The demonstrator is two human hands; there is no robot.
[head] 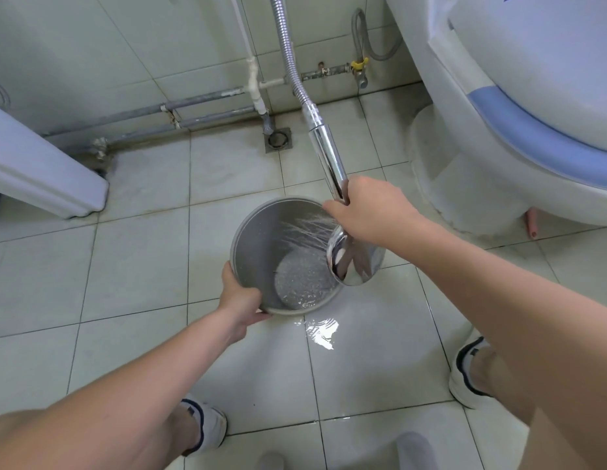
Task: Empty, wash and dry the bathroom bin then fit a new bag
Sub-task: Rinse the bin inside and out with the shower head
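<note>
- White trainers, the left shoe point(207, 425) and the right shoe point(471, 374), stand on the pale tiled floor point(126, 266) nearest the camera.
- A shiny puddle point(320, 330) lies on the tiles just in front of the feet.
- The left hand point(239, 300) grips the near rim of the grey bin point(261, 239), fingers curled over the edge; the bin stands on the floor between the arms, with water pooled in its bottom.
- The right hand point(373, 212) has its grip wrapped round the chrome shower head point(349, 262) handle, spraying jets into the bin from its right edge.
- The metal hose point(288, 45) climbs the wall beyond.
- A floor drain point(278, 140) sits by the wall pipes point(193, 110).
- At the far right stands a white tub point(498, 113) with a blue band.
</note>
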